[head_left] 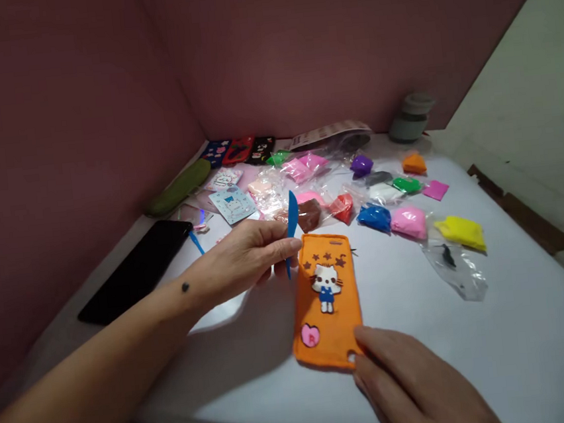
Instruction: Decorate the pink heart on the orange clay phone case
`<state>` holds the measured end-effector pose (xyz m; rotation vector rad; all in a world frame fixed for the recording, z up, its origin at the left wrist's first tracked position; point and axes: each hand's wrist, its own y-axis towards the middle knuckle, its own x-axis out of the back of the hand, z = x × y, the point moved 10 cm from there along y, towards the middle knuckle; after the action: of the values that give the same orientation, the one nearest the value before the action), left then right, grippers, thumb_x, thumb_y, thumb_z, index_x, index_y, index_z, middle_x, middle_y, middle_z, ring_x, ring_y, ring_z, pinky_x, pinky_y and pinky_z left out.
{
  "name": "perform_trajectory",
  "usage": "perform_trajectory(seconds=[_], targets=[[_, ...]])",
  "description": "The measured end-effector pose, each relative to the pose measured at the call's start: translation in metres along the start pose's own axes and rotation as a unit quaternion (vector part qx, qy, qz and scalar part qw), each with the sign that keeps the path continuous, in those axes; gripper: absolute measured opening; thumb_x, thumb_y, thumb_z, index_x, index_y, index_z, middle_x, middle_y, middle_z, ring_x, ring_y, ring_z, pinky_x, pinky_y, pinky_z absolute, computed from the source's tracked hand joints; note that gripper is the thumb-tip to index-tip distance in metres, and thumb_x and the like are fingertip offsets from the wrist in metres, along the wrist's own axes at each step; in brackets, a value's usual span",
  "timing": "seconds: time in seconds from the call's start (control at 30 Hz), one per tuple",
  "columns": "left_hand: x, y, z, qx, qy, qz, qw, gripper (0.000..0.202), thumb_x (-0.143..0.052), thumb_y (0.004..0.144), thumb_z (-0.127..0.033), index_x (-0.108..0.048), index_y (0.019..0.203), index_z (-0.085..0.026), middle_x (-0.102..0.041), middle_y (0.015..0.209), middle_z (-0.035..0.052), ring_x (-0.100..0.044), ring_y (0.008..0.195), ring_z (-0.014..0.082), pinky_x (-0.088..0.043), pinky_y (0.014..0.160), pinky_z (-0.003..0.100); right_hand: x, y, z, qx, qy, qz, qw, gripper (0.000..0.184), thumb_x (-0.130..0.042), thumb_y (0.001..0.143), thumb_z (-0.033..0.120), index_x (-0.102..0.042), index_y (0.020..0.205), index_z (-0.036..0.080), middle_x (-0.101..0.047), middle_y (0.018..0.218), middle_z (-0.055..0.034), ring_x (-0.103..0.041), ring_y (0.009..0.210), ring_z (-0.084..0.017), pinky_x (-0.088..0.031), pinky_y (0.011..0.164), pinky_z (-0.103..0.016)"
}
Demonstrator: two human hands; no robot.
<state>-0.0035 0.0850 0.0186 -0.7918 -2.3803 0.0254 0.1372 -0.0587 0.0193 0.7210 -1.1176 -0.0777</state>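
Note:
An orange phone case [344, 328] faces up in front of me. It bears a white cat figure in blue overalls [326, 295], a pink heart [310, 335] with a red letter and several brown stars. Between the thumb and fingers of my left hand [258, 250] stands a blue plastic modelling knife [292, 216], blade up, beside the case's top left corner. My right hand [412, 378] pinches the case at its lower right corner, where a small white spot shows. Whether the case rests fully on the table is unclear.
Bags of coloured clay, among them blue [374, 218], pink [409, 223] and yellow [461, 233], lie across the white table [522, 321]. At left are a black phone [135, 272] and a green pouch [180, 187]. A jar [410, 119] and decorated cases [239, 150] stand near the wall.

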Motion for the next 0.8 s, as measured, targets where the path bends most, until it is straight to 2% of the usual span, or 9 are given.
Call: perform_trajectory(seconds=[0.2, 0.3, 0.37, 0.47, 0.6, 0.7, 0.8], targets=[[0.01, 0.002, 0.004, -0.012, 0.103, -0.052, 0.993, 0.03, -0.048, 0.085, -0.037, -0.055, 0.064, -0.017, -0.05, 0.059, -0.0023, -0.043, 0.056, 0.0113, -0.031, 0.051, 0.024, 0.014, 0.009, 0.008, 0.014, -0.024, 0.02, 0.999, 0.029, -0.045, 0.092, 0.033, -0.064, 0.108, 0.018, -0.065, 0.106, -0.0115, -0.063, 0.096, -0.022, -0.055, 0.077, -0.033], [0.017, 0.001, 0.005, -0.011, 0.142, -0.076, 0.987, 0.028, -0.046, 0.085, -0.034, -0.051, 0.062, -0.018, -0.05, 0.059, -0.0016, -0.043, 0.055, 0.0122, -0.028, 0.052, 0.025, 0.012, 0.027, -0.005, 0.005, -0.036, 0.056, 0.998, 0.027, -0.04, 0.094, 0.025, -0.06, 0.11, 0.016, -0.063, 0.108, -0.0109, -0.062, 0.096, -0.019, -0.053, 0.078, -0.032], [0.021, 0.0, 0.005, -0.01, 0.168, -0.093, 0.981, 0.025, -0.047, 0.083, -0.031, -0.048, 0.061, -0.018, -0.048, 0.058, -0.0014, -0.041, 0.054, 0.0127, -0.026, 0.052, 0.026, 0.001, 0.045, -0.025, -0.036, -0.053, 0.096, 0.993, 0.024, -0.041, 0.094, 0.021, -0.059, 0.109, 0.015, -0.062, 0.105, -0.0098, -0.061, 0.093, -0.018, -0.052, 0.075, -0.032], [0.022, -0.001, 0.006, -0.009, 0.197, -0.102, 0.975, 0.024, -0.05, 0.081, -0.027, -0.047, 0.058, -0.019, -0.044, 0.057, -0.0014, -0.038, 0.053, 0.0133, -0.023, 0.053, 0.027, -0.03, 0.069, -0.055, -0.092, -0.075, 0.163, 0.979, 0.017, -0.05, 0.093, 0.027, -0.061, 0.099, 0.015, -0.061, 0.094, -0.0053, -0.059, 0.08, -0.015, -0.052, 0.071, -0.033], [0.015, 0.0, 0.008, -0.009, 0.193, -0.089, 0.977, 0.026, -0.05, 0.082, -0.029, -0.049, 0.057, -0.019, -0.044, 0.056, -0.0016, -0.038, 0.054, 0.0139, -0.022, 0.054, 0.027, -0.063, 0.08, -0.076, -0.143, -0.082, 0.218, 0.962, 0.031, -0.054, 0.092, 0.037, -0.056, 0.115, 0.015, -0.057, 0.111, -0.0074, -0.058, 0.093, -0.016, -0.051, 0.08, -0.036], [0.009, 0.002, 0.007, -0.018, 0.165, -0.075, 0.983, 0.028, -0.047, 0.085, -0.03, -0.051, 0.06, -0.018, -0.051, 0.06, -0.0008, -0.045, 0.058, 0.0144, -0.027, 0.056, 0.027, -0.072, 0.076, -0.078, -0.15, -0.054, 0.238, 0.958, 0.033, -0.054, 0.092, 0.037, -0.055, 0.117, 0.015, -0.056, 0.115, -0.0081, -0.058, 0.097, -0.017, -0.051, 0.082, -0.038], [0.004, 0.004, 0.007, -0.025, 0.13, -0.059, 0.989, 0.029, -0.044, 0.086, -0.03, -0.053, 0.062, -0.017, -0.057, 0.062, -0.0004, -0.05, 0.059, 0.0143, -0.032, 0.056, 0.026, -0.067, 0.07, -0.083, -0.158, -0.012, 0.235, 0.959, 0.033, -0.054, 0.092, 0.037, -0.055, 0.117, 0.015, -0.056, 0.115, -0.0081, -0.058, 0.097, -0.018, -0.051, 0.083, -0.038]])
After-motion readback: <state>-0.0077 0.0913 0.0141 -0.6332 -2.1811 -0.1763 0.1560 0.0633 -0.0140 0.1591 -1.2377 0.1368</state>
